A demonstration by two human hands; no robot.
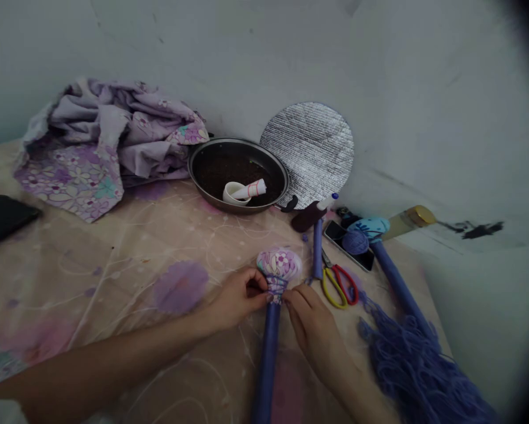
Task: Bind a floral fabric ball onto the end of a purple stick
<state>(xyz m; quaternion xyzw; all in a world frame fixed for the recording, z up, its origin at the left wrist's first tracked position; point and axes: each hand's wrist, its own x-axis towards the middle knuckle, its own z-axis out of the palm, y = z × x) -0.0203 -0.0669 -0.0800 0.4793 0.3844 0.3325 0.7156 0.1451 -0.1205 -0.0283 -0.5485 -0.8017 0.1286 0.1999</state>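
Note:
A purple stick [268, 347] lies on the cloth-covered table, pointing away from me, with a round head of floral cloth [280, 263] at its far end. Purple strands circle the gathered cloth neck [275, 284] below the head. My left hand [240, 297] is closed, thumb and fingers pinching at the neck's left side. From the right, my right hand [313, 321] is also closed, its fingertips pressed to the same neck. Whether a loose yarn end is between the fingers cannot be made out.
Scissors [339, 287], a short purple stick [318, 250], a brown bottle [307, 217] and a phone [361, 257] lie to the right. Beyond them are a blue-headed stick [397, 282] and loose yarn [419, 359]. A pan [194, 171], silver disc [313, 147] and crumpled cloth [109, 135] stand behind.

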